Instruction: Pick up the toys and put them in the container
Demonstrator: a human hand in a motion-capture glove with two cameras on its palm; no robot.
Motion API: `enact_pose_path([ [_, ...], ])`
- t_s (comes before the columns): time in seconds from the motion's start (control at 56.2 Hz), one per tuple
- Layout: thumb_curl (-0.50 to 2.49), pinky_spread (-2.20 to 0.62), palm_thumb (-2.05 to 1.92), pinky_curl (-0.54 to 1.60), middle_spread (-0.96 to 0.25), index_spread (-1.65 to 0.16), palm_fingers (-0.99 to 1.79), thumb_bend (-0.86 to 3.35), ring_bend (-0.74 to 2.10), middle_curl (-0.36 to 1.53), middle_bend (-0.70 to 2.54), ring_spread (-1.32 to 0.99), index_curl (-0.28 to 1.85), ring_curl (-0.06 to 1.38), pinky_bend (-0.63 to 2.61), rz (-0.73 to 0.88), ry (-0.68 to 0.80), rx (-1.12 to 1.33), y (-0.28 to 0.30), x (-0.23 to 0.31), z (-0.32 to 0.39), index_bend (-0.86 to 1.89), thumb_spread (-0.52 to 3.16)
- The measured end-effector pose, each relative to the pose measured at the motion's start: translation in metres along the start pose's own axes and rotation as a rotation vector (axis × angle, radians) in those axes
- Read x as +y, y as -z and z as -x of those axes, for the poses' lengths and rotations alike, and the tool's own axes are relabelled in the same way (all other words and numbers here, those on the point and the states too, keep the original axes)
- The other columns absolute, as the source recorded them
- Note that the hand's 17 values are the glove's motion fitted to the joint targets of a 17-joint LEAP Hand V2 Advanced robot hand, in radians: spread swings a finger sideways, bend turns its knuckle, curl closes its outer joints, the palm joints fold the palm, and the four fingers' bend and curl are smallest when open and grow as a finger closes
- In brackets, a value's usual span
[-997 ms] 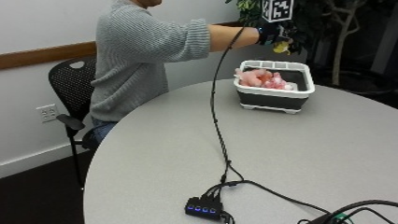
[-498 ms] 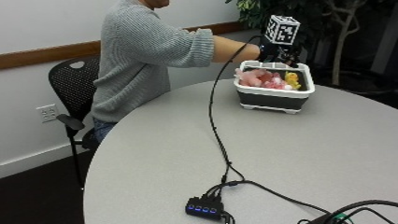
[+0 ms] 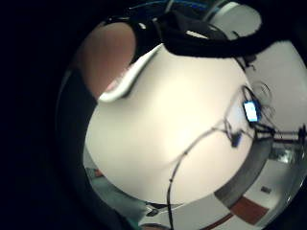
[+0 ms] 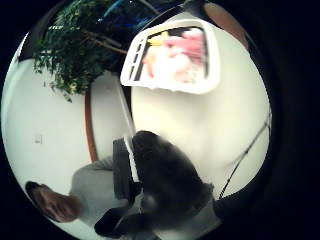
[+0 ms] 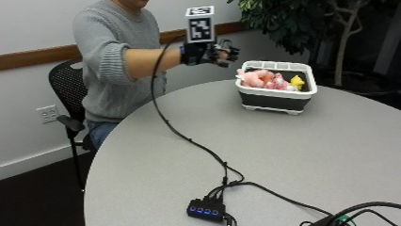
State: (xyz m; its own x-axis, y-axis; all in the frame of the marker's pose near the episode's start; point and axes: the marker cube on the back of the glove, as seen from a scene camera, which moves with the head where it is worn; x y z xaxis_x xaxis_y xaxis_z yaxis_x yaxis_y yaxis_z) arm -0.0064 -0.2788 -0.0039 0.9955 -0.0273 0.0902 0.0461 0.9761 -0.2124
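Outside view shows a person in a grey sweater (image 5: pixel 116 61) sitting at the upper left of the frame, with the gloved right hand (image 5: pixel 206 52) raised in the air above the far edge of the round desk (image 5: pixel 263 155). The fingers (image 5: pixel 227 52) are loosely curled and hold nothing. The hand is apart from the container (image 5: pixel 276 87), which stands at the upper right of the frame, near the far edge of the desk. The container is white with a dark wall, and the toys (image 5: pixel 269 80) lie inside it: several pink ones and one yellow toy (image 5: pixel 297 83) at its right end. Between the hand and the container there is free air, and in front of the container a wide bare part of the desk goes toward the near edge.

A black cable (image 5: pixel 181 136) hangs from the hand, meets the desk near its left edge and runs to a small hub with blue lights (image 5: pixel 205 209) at the bottom of the frame. More cables (image 5: pixel 351 214) lie at the lower right corner. A plant (image 5: pixel 294 19) stands behind the container, and a black chair (image 5: pixel 66 89) is at the left.

Thumb side palm view shows the container (image 4: pixel 172 56) with pink and yellow toys (image 4: pixel 175 55) on the pale desk, the plant (image 4: pixel 75 55) beside it
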Motion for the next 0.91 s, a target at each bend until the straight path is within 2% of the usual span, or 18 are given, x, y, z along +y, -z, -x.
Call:
enact_pose_path([
  [0.107, 0.16, 0.06, -0.13, 0.34, -0.17, -0.37, -0.04, -0.09, 0.29, 0.32, 0.15, -0.12, 0.41, 0.26, 0.79, -0.037, -0.085, 0.129, 0.004, 0.076, -0.029, 0.22, 1.24],
  [0.231, 0.14, 0.07, -0.13, 0.33, -0.16, -0.38, -0.02, -0.08, 0.28, 0.31, 0.16, -0.11, 0.41, 0.26, 0.78, -0.072, -0.15, 0.169, 0.003, 0.115, -0.04, 0.21, 1.23],
  [0.338, 0.13, 0.07, -0.13, 0.33, -0.16, -0.38, -0.02, -0.08, 0.28, 0.3, 0.16, -0.11, 0.42, 0.27, 0.77, -0.077, -0.093, 0.158, -0.016, 0.149, -0.024, 0.21, 1.22],
  [0.463, 0.11, 0.07, -0.14, 0.33, -0.15, -0.38, -0.02, -0.09, 0.27, 0.3, 0.16, -0.1, 0.42, 0.27, 0.77, -0.088, 0.037, 0.13, -0.059, 0.22, 0.017, 0.2, 1.22],
  [0.57, 0.1, 0.07, -0.13, 0.33, -0.16, -0.38, -0.01, -0.08, 0.27, 0.3, 0.17, -0.1, 0.42, 0.28, 0.76, -0.149, 0.025, 0.149, -0.089, 0.264, 0.035, 0.2, 1.22],
  [0.712, 0.1, 0.07, -0.12, 0.32, -0.16, -0.39, 0.04, -0.08, 0.26, 0.3, 0.18, -0.11, 0.43, 0.28, 0.72, -0.221, -0.049, 0.123, -0.108, 0.291, 0.035, 0.23, 1.22],
  [0.908, 0.09, 0.07, -0.12, 0.32, -0.17, -0.39, 0.06, -0.07, 0.26, 0.31, 0.18, -0.12, 0.45, 0.29, 0.69, -0.226, -0.07, 0.14, -0.109, 0.289, 0.029, 0.25, 1.23],
])
